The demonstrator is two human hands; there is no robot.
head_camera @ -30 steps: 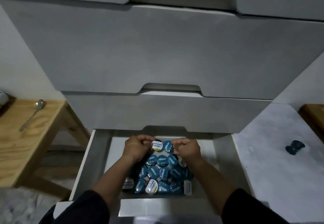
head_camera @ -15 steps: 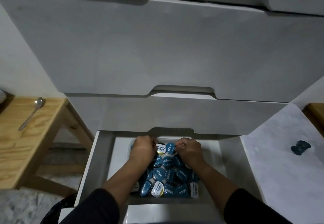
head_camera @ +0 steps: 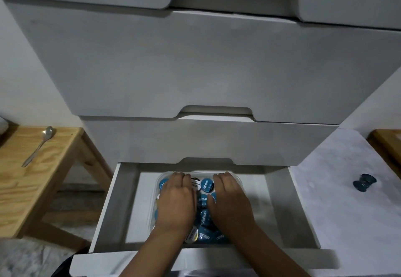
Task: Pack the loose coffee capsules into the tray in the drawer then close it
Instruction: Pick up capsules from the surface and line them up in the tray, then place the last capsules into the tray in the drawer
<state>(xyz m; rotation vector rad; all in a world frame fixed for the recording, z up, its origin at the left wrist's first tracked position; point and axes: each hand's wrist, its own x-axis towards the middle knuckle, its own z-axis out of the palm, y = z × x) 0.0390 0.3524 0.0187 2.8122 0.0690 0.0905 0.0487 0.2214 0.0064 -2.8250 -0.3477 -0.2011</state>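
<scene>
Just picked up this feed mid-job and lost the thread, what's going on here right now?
A person is packing coffee capsules into a clear tray in the open bottom drawer. Both hands lie flat on the capsules, left hand and right hand, fingers straight, pressing rather than gripping. One dark blue capsule sits on the pale surface to the right of the drawer, outside it. A spoon lies on the wooden table to the left.

A single head-worn camera looks forward and steeply down from close above the open drawer (head_camera: 121,203) — its wide angle bends the chest of drawers (head_camera: 195,64) looming ahead, and takes in a wooden surface (head_camera: 32,179) at far left and pale floor (head_camera: 338,200) at right — the forearms enter from the bottom edge.
</scene>
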